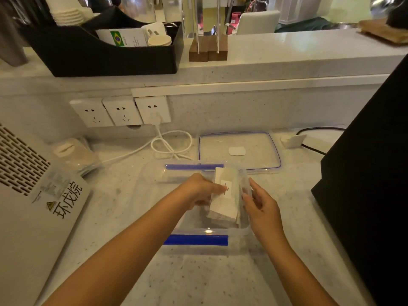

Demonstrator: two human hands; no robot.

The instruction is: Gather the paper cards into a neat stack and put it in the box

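A clear plastic box (198, 236) with blue clip handles sits on the counter in front of me. A stack of white paper cards (225, 197) stands tilted inside it, leaning toward the right wall. My left hand (199, 189) reaches into the box, fingers pressing on the left face of the stack. At the box's right wall my right hand (261, 203) rests with fingers slightly apart, touching the wall beside the stack. The lower part of the stack is blurred behind the plastic.
The box's clear lid (239, 150) with a blue seal lies behind it. A white cable (171, 143) coils at the back. A white appliance (33, 191) stands at left, a black machine (366, 173) at right. A plastic bag (75, 154) lies back left.
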